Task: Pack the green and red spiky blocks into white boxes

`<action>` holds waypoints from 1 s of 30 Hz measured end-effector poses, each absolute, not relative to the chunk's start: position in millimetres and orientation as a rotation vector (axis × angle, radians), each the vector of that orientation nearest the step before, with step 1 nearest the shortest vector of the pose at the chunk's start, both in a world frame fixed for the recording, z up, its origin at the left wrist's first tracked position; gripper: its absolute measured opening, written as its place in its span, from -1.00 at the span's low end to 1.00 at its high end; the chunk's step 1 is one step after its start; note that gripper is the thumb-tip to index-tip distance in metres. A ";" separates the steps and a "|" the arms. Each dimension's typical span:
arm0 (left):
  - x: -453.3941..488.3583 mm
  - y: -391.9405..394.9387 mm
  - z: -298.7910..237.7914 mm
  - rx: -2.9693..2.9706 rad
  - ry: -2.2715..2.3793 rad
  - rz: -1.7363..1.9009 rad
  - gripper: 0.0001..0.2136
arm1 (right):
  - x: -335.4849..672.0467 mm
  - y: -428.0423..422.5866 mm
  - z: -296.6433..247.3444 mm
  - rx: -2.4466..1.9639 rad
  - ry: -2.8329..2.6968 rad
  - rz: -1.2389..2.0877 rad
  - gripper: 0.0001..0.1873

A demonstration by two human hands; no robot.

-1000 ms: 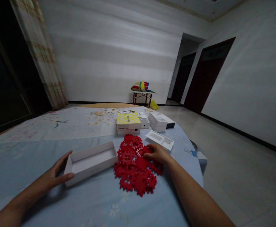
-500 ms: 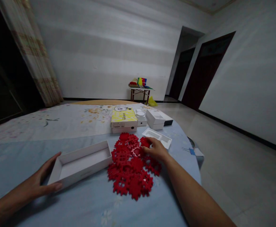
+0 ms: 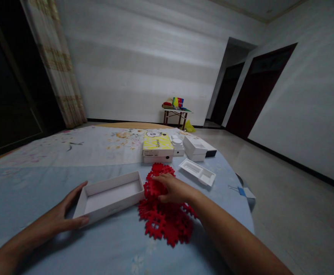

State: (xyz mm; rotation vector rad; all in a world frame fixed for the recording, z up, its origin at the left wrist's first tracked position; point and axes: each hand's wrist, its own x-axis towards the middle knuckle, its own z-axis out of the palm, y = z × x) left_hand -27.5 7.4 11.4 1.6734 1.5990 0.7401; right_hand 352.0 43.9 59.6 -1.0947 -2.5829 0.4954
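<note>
I see the right hand [image 3: 176, 190] has swung left across the red pile [image 3: 169, 226], a red piece [image 3: 157, 187] now in its fingers [image 3: 160, 177] near the open white box [image 3: 109, 195], leaving the near edge of the white tray [image 3: 198, 174] unhidden

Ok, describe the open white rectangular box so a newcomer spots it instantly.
On the pale blue floral tablecloth, find the heap of red toothed pieces. Just left is the open white rectangular box, the left hand gripping its left end. Unlike the white compartmented tray right of the heap, it has one undivided hollow.
</note>
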 end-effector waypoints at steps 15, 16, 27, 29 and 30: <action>-25.6 5.2 12.4 1.752 1.517 0.733 -0.08 | 321.5 44.5 64.8 -1.354 -2.820 0.389 -0.31; -26.5 5.7 10.9 1.757 1.518 0.734 -0.08 | 322.4 44.7 63.7 -1.362 -2.804 0.421 -0.28; -24.4 3.5 10.5 1.775 1.505 0.785 -0.07 | 346.6 51.0 54.1 -1.296 -2.500 0.694 -0.29; -20.9 1.1 14.8 1.765 1.510 0.798 -0.07 | 353.3 54.8 57.0 -1.306 -2.438 0.728 -0.30; -19.4 0.2 16.6 1.762 1.509 0.805 -0.07 | 356.1 56.9 60.2 -1.312 -2.399 0.754 -0.31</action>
